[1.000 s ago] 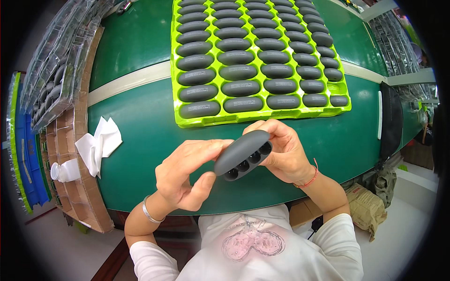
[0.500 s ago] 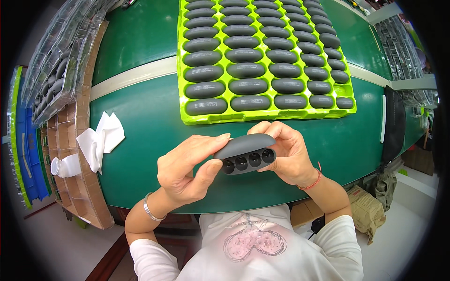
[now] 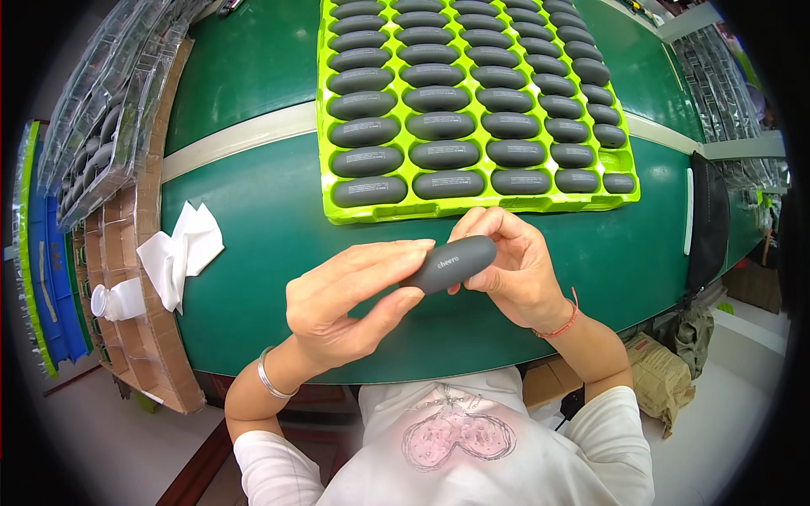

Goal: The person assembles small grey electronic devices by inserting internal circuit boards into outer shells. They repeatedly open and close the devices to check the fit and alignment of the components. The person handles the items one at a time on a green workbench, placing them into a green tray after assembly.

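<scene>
Both my hands hold one dark grey oval capsule-shaped part [image 3: 451, 263] above the green table [image 3: 253, 253]. My left hand [image 3: 346, 302] pinches its near left end between thumb and fingers. My right hand [image 3: 515, 266] cups its right end from behind. The part's smooth side with small pale print faces up. Just beyond my hands lies a lime green tray [image 3: 405, 209] filled with several rows of the same grey parts.
A crumpled white cloth [image 3: 181, 250] lies on the table at left. Cardboard boxes [image 3: 126, 261] with a small white bottle [image 3: 118, 299] line the left edge, with clear trays of parts stacked behind. A black object [image 3: 707, 221] sits at the right edge.
The part has been turned over in my hands: its ribbed, slotted side showed before, now the smooth printed side faces up. Both hands stayed in about the same place.
</scene>
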The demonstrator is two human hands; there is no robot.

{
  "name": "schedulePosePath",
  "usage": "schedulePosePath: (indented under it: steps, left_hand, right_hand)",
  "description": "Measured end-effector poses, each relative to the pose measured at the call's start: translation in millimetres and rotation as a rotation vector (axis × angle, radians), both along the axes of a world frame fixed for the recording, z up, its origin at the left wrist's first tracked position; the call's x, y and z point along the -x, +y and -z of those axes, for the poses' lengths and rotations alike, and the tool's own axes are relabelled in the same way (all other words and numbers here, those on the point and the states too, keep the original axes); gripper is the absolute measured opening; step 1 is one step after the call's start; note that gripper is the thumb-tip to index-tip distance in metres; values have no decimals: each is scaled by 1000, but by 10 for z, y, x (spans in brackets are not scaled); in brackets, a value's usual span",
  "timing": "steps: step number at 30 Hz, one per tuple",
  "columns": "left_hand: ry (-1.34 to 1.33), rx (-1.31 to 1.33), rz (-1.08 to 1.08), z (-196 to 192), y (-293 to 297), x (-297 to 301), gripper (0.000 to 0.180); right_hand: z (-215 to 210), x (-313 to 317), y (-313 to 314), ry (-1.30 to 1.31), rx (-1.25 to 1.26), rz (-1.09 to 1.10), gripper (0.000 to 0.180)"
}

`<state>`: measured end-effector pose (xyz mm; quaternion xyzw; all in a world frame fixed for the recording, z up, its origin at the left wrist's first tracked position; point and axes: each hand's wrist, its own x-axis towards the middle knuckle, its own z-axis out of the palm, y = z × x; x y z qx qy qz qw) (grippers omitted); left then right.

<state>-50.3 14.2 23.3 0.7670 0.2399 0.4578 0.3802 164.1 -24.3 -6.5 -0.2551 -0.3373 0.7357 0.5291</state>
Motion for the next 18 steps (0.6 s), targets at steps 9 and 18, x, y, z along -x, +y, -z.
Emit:
schedulePosePath:
  steps: [9,18]
  left_hand:
    - [114,171,-89,31,-15,-13,38]
    - [3,617,-46,44,-57,28,31]
  right_hand:
    - [-107,93,-44,-91,59,82,45]
    - [-91,71,-56,-209,75,-28,45]
